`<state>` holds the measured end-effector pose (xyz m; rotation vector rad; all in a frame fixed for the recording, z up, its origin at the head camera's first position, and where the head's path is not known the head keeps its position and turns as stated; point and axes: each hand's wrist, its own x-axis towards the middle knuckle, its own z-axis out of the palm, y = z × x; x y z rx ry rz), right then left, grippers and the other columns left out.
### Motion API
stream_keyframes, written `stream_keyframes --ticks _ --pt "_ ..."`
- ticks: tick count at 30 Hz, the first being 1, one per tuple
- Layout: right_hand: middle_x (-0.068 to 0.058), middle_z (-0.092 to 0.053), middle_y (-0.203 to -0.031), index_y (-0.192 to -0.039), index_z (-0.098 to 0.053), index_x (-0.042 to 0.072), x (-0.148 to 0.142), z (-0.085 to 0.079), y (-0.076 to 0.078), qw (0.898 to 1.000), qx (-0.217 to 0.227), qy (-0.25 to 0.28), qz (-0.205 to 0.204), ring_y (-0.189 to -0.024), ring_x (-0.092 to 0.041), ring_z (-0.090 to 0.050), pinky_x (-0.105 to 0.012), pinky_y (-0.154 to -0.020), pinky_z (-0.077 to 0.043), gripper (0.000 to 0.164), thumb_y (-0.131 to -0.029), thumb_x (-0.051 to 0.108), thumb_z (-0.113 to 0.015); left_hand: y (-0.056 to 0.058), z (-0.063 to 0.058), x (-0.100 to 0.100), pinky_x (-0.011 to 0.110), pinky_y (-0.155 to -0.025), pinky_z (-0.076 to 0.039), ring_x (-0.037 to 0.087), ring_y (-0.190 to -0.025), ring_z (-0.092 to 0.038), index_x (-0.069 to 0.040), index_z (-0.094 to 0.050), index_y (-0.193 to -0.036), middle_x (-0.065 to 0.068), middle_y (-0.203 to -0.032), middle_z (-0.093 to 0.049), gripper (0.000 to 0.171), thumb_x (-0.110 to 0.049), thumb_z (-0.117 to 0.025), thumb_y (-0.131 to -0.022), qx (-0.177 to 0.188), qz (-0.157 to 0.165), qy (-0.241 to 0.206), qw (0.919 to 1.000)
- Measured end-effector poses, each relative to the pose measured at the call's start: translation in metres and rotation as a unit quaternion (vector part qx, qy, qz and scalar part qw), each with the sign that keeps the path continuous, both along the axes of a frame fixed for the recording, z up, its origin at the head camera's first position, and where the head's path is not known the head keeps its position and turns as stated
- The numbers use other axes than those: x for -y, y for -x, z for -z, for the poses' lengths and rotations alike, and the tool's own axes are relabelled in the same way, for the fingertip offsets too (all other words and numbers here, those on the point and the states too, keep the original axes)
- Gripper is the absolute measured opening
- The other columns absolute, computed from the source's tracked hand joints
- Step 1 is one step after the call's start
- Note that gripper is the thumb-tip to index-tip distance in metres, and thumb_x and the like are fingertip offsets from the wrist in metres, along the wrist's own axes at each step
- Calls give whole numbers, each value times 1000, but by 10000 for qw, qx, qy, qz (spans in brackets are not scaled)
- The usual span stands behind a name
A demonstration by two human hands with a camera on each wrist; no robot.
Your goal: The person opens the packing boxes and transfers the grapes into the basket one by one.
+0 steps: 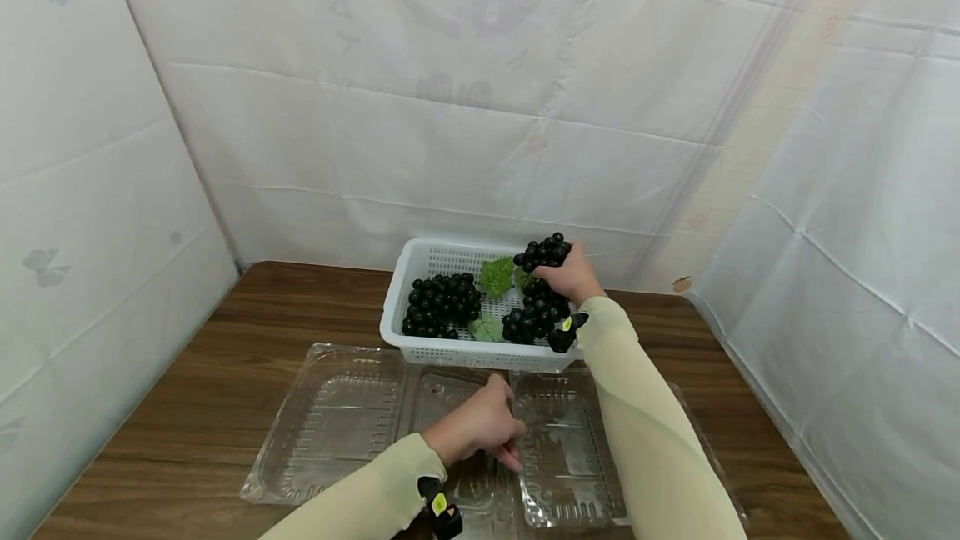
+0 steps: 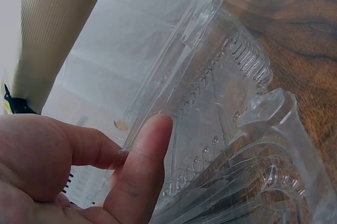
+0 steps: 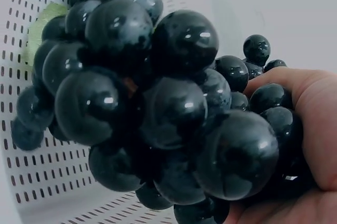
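Observation:
My right hand grips a bunch of dark grapes at the right end of a white perforated basket. The fingers curl round its side in the right wrist view; part of the bunch is hidden by the hand. At the basket's left end lies another bunch of dark grapes. In front of the basket, my left hand pinches the rim of a clear plastic container between thumb and finger, as the left wrist view shows.
A second clear plastic container lies to the left, its sections side by side on the wooden table. Green leaves lie among the grapes. White sheeting hangs behind and at both sides of the table.

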<state>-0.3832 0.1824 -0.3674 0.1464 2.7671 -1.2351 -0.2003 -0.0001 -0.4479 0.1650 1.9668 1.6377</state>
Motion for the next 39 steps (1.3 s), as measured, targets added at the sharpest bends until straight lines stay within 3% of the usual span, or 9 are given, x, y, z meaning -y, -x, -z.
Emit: stream_keyframes --ticks 11,17,21,24,27,30,35,39 --pt "-27 -12 -169 -163 11 6 2 17 2 9992 331 -210 -57 -151 -46 -28 -60 -115 -41 107 -97 32 -69 0 1 -5 42 -55 -63 21 -45 -58 3 -34 -138 14 -59 -54 52 7 -61 -94 67 -82 -74 9999" --pt "-31 -35 -158 -162 13 5 5 25 6 9971 629 -409 -122 -123 -42 -57 -50 -85 -53 107 -97 32 -68 0 2 -4 43 -55 -63 21 -44 -58 2 -34 -138 14 -59 -54 52 8 -61 -94 53 -83 -19 9999" --pt "-31 -40 -155 -161 16 4 8 26 9 9953 790 -537 -143 -123 -42 -59 -52 -89 -55 109 -98 33 -68 1 1 -4 42 -55 -63 20 -43 -58 3 -34 -137 15 -59 -55 51 8 -61 -94 58 -62 6 10000" --pt "-30 -35 -158 -161 17 3 10 27 10 9943 869 -583 -208 -132 -44 -53 -56 -101 -52 109 -99 34 -67 1 0 -3 41 -55 -63 19 -43 -59 3 -34 -138 15 -60 -56 51 8 -60 -94 96 -20 17 10000" --pt "-28 -29 -162 -162 13 3 12 27 11 9938 922 -570 -233 -135 -43 -50 -55 -103 -50 105 -99 34 -67 2 0 -2 41 -55 -62 19 -43 -59 3 -34 -139 15 -60 -57 52 8 -60 -94 165 41 -3 9999" --pt "-26 -28 -163 -162 3 3 13 25 10 9927 945 -699 -278 -133 -40 -51 -53 -102 -50 100 -99 34 -67 2 -1 -1 41 -56 -63 19 -44 -60 4 -33 -139 15 -59 -58 52 9 -60 -94 227 111 -15 9997" --pt "-27 -29 -161 -160 -8 -2 15 22 9 9879 992 -1088 -494 -116 -35 -56 -47 -87 -49 93 -99 36 -66 1 -2 -1 42 -57 -63 19 -43 -60 5 -33 -140 15 -59 -58 53 9 -60 -94 209 143 -11 9997" --pt "-28 -26 -163 -161 -5 -3 15 23 10 9871 1046 -1082 -551 -126 -37 -53 -50 -93 -50 95 -99 35 -66 0 -3 -1 42 -57 -63 18 -42 -60 5 -33 -139 15 -58 -58 52 9 -60 -94 172 131 -21 9998"
